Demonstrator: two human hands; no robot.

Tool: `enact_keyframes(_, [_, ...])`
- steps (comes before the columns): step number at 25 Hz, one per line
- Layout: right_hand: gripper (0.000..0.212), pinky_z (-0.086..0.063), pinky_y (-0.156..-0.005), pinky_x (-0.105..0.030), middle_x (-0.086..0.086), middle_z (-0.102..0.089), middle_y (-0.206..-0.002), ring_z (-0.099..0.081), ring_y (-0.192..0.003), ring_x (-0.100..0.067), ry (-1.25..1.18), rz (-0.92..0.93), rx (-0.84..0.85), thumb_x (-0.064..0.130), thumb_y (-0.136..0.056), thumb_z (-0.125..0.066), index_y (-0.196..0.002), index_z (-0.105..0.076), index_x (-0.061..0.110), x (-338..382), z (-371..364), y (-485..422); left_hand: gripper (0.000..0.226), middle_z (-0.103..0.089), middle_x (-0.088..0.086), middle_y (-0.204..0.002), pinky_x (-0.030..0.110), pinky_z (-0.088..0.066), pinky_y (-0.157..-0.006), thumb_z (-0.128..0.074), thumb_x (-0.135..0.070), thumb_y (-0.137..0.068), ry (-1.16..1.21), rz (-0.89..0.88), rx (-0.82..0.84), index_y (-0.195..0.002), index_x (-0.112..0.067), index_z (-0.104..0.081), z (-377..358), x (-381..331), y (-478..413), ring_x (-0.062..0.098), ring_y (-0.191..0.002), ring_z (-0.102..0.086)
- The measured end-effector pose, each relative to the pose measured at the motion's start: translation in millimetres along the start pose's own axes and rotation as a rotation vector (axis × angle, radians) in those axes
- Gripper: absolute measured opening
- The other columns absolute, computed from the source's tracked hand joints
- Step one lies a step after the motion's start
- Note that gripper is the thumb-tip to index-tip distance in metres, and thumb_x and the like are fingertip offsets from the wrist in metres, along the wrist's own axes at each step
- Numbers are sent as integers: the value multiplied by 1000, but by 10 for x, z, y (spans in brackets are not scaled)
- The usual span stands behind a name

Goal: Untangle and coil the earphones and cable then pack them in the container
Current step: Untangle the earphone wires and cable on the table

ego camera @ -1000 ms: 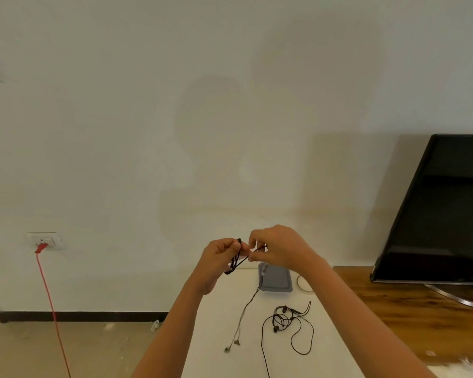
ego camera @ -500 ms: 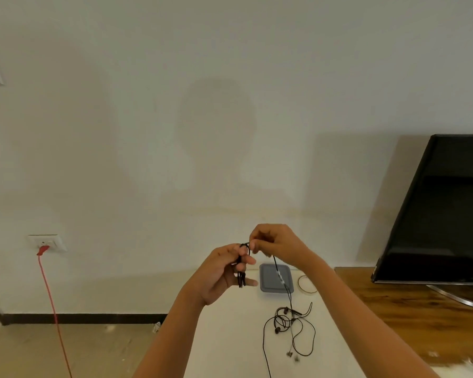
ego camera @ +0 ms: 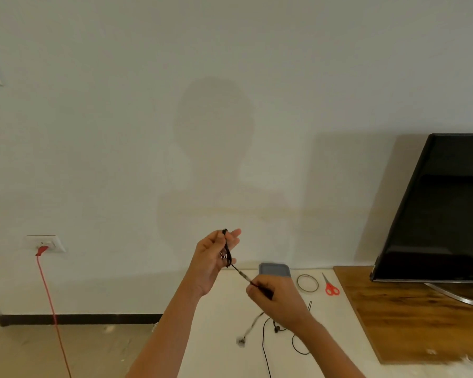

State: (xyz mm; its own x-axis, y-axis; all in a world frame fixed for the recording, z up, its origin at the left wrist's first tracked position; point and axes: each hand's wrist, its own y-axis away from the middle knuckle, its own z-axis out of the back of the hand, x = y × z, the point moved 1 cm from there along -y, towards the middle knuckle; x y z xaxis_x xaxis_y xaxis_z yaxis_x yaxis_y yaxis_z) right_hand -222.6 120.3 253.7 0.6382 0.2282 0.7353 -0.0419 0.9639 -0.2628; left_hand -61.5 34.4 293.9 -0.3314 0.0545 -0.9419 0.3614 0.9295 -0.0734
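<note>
R hand has pulled down-right off the L hand — pinching the thin black earphone cable taut, L fingers gripping its coil above the white table — so coiling's prob. mid-way, grey rounded-rectangular container waiting just behind.

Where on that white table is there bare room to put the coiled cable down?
Bare table lies between the loose earphones and the wooden top, and left of the dangling cable. The far edge is crowded: grey container, ring, scissors.
</note>
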Motion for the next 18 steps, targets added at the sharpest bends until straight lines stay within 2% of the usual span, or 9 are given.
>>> enact_keyframes(2, [24, -36, -51, -20, 6, -55, -56, -49, -51, -9, 268, 111, -2, 41, -85, -51, -73, -62, 23, 217, 226, -103, 25, -74, -1, -108, 41, -50, -79, -43, -21, -101, -155, 38, 101, -86, -10, -60, -57, 37, 39, 15, -111, -65])
enact_keyframes(3, [24, -35, -51, -21, 7, -56, -55, -48, -50, -10, 378, 158, 15, 41, -85, -51, -75, -63, 23, 323, 331, -174, 25, -74, -2, -96, 38, -49, -74, -44, -23, -101, -204, 53, 174, -85, -10, -60, -102, 47, 68, 13, -96, -68])
enact_keyframes(5, [22, -33, -50, -21, 6, -54, -53, -45, -47, -9, 503, 225, 79, 40, -85, -55, -76, -67, 23, 506, 523, -342, 26, -60, 4, -76, 33, -38, -65, -50, -29, -97, -245, 90, 283, -84, -8, -59, -195, 41, 134, 17, -70, -54])
enact_keyframes(6, [22, -32, -50, -19, 8, -53, -52, -44, -46, -6, 524, 238, 127, 42, -83, -58, -76, -69, 25, 571, 611, -428, 27, -56, 10, -77, 33, -35, -64, -51, -29, -97, -252, 118, 298, -86, -6, -59, -217, 28, 153, 23, -71, -49])
enact_keyframes(8, [19, -35, -51, -16, 14, -53, -52, -46, -46, 1, 520, 233, 206, 48, -77, -67, -75, -70, 29, 638, 772, -600, 25, -63, 15, -83, 35, -39, -67, -47, -23, -99, -260, 175, 313, -89, -7, -63, -215, 18, 169, 33, -87, -60])
enact_keyframes(10, [17, -42, -52, -16, 14, -57, -52, -51, -48, 1, 392, 201, 247, 43, -70, -76, -70, -67, 29, 613, 895, -755, 28, -68, 10, -82, 37, -45, -70, -42, -19, -101, -208, 223, 352, -86, -10, -65, -197, 43, 187, 35, -105, -66])
enact_keyframes(12, [13, -45, -54, -16, 6, -65, -57, -56, -52, -2, 156, 166, 289, 30, -70, -80, -69, -68, 24, 519, 928, -845, 31, -66, 7, -75, 45, -53, -76, -41, -20, -101, -77, 245, 382, -85, -10, -66, -202, 44, 210, 37, -107, -66])
enact_keyframes(15, [9, -44, -54, -18, -5, -65, -63, -54, -57, -10, -225, 73, 299, 14, -82, -71, -74, -72, 18, 280, 810, -825, 26, -58, 2, -66, 64, -52, -83, -50, -27, -92, 168, 205, 380, -82, -11, -67, -235, 5, 229, 29, -98, -69])
enact_keyframes(18, [25, -38, -52, -18, 4, -55, -56, -45, -50, -6, -517, 11, 244, 6, -93, -55, -75, -69, 16, 47, 483, -615, 26, -63, 1, -71, 70, -48, -80, -48, -24, -94, 435, 103, 334, -80, -11, -65, -231, -30, 206, 29, -107, -67])
